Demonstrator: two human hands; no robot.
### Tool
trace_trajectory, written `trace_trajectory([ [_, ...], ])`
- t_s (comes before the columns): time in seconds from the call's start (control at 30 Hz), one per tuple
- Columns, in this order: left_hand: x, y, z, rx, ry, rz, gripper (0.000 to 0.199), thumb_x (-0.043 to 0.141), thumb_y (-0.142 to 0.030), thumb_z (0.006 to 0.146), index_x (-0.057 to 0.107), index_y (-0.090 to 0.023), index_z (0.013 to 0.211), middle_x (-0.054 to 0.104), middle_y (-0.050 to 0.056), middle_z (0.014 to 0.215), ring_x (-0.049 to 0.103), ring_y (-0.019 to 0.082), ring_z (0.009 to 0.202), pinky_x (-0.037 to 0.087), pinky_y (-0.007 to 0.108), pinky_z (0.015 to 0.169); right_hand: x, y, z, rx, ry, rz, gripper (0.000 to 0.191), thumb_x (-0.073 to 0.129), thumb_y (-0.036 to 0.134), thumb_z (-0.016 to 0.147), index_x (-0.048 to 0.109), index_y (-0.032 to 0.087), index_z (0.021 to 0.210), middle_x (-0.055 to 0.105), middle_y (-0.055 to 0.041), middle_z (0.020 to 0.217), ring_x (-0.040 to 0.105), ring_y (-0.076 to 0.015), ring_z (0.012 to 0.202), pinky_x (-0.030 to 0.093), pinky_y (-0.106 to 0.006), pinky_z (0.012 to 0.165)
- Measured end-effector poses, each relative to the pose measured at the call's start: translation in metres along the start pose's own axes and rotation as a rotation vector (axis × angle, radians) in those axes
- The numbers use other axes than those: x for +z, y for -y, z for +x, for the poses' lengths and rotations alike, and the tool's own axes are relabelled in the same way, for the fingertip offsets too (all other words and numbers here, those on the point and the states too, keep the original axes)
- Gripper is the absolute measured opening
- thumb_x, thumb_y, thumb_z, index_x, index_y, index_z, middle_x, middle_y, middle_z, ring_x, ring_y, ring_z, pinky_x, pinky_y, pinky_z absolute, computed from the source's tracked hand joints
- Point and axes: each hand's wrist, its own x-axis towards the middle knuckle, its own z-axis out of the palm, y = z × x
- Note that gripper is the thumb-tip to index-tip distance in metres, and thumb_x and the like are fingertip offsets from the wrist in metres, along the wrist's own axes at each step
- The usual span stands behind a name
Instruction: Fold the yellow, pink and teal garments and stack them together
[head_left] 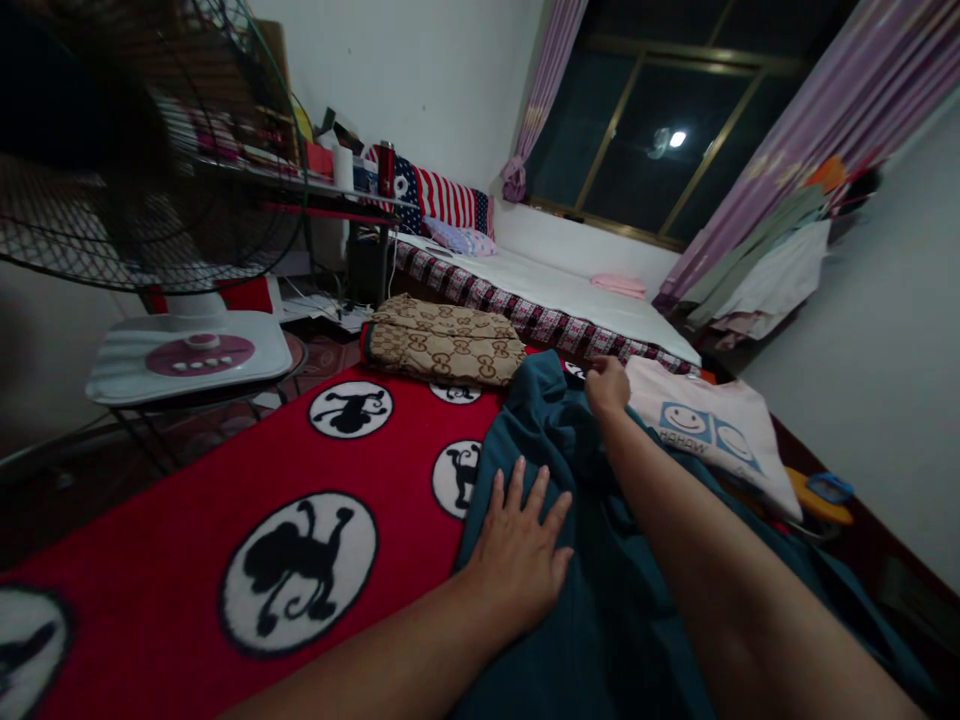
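A dark teal garment [600, 600] lies rumpled across the red blanket [187, 510], which has black figures in white circles. Pressed flat on the garment is my left hand [521, 560], its fingers spread. My right hand [609, 385] reaches farther out to the garment's far end, fingers curled and pinched at the cloth; their tips are partly hidden. Beyond the garment on the left sits a folded tan-and-brown patterned cloth [450, 345]. To the right of my right hand lies a folded pale pink shirt [709, 425] with smiley prints.
A fan [195, 340] with a white base stands at the left on a small stand. Behind are a cluttered desk [322, 185] and a bed [555, 285]. Clothes [780, 270] hang by the right wall, with a yellow object [817, 497] below.
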Motion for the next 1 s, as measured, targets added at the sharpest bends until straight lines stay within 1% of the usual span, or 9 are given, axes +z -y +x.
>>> trace_trajectory([
  [0.1,0.0,0.0,0.0,-0.006,0.003,0.001,0.058,0.041,-0.049,0.092,0.038,-0.027,0.146,0.02,0.008,0.159,0.003,0.037,0.146,0.011,0.061,0.115,0.003,0.025,-0.005,-0.219,0.041,-0.23,0.043,0.055,0.019,0.079,0.059,0.021,0.122,0.059,-0.0109,0.119,0.058,-0.0277,0.108,0.045,-0.041,0.093],
  [0.2,0.0,0.0,0.0,-0.004,0.003,0.003,0.059,0.042,-0.048,0.091,0.037,-0.027,0.146,0.021,0.008,0.158,0.003,0.037,0.146,0.011,0.061,0.115,0.013,0.04,-0.013,-0.414,0.228,-0.475,0.065,0.063,0.016,0.073,0.049,0.03,0.136,0.051,-0.0094,0.129,0.062,-0.0254,0.098,0.049,-0.035,0.084],
  [0.3,0.002,0.001,0.0,0.002,0.005,0.0,0.059,0.042,-0.049,0.091,0.036,-0.028,0.146,0.019,0.008,0.159,0.004,0.038,0.146,0.013,0.061,0.115,0.022,0.042,-0.016,-0.511,0.414,-0.595,0.048,0.062,0.013,0.073,0.065,0.029,0.118,0.053,-0.0078,0.125,0.063,-0.0243,0.098,0.047,-0.032,0.084],
  [0.37,0.005,0.001,0.001,-0.009,-0.018,0.004,0.061,0.044,-0.05,0.09,0.033,-0.029,0.147,0.011,0.009,0.16,0.003,0.038,0.146,0.014,0.061,0.115,0.028,0.039,-0.013,-0.511,0.41,-0.588,0.036,0.056,0.01,0.075,0.07,0.024,0.105,0.059,-0.0084,0.115,0.061,-0.0245,0.1,0.046,-0.032,0.086],
  [0.5,0.01,0.001,0.002,-0.065,-0.081,0.05,0.074,0.051,-0.052,0.087,0.022,-0.029,0.151,-0.001,0.013,0.16,-0.002,0.039,0.145,0.012,0.064,0.113,0.042,0.031,-0.009,-0.332,0.258,-0.302,0.038,0.047,0.005,0.076,0.066,0.015,0.106,0.063,-0.0112,0.111,0.058,-0.0236,0.106,0.044,-0.035,0.093],
  [0.63,0.012,0.0,0.0,-0.103,-0.07,0.105,0.075,0.044,-0.057,0.089,0.02,-0.025,0.152,0.007,0.015,0.16,0.001,0.038,0.146,0.011,0.063,0.114,0.048,0.023,-0.011,-0.267,0.493,-0.137,0.025,0.06,0.011,0.074,0.069,0.014,0.097,0.07,-0.0066,0.097,0.064,-0.0194,0.092,0.049,-0.034,0.09],
  [0.73,0.01,0.0,0.0,-0.125,-0.066,0.125,0.076,0.041,-0.057,0.089,0.018,-0.022,0.152,0.012,0.015,0.159,0.006,0.037,0.146,0.011,0.062,0.114,0.032,0.017,-0.009,-0.29,0.586,-0.091,0.028,0.064,0.017,0.076,0.069,0.016,0.104,0.072,-0.0045,0.099,0.066,-0.0162,0.086,0.052,-0.031,0.084],
  [0.87,0.006,-0.002,0.001,-0.149,-0.03,0.127,0.079,0.039,-0.056,0.09,0.019,-0.011,0.152,0.016,0.017,0.158,0.011,0.036,0.145,0.01,0.058,0.116,-0.015,0.004,-0.011,-0.354,0.649,-0.055,0.039,0.067,0.026,0.077,0.065,0.017,0.114,0.068,-0.0084,0.112,0.066,-0.0208,0.094,0.054,-0.033,0.082],
  [1.0,0.001,-0.004,0.002,-0.167,0.001,0.128,0.08,0.039,-0.056,0.089,0.022,-0.008,0.151,0.018,0.017,0.157,0.013,0.036,0.145,0.011,0.056,0.117,-0.059,-0.013,-0.03,-0.49,0.871,-0.295,0.055,0.078,0.04,0.066,0.065,0.019,0.115,0.068,-0.0081,0.116,0.063,-0.0239,0.103,0.049,-0.031,0.086],
])
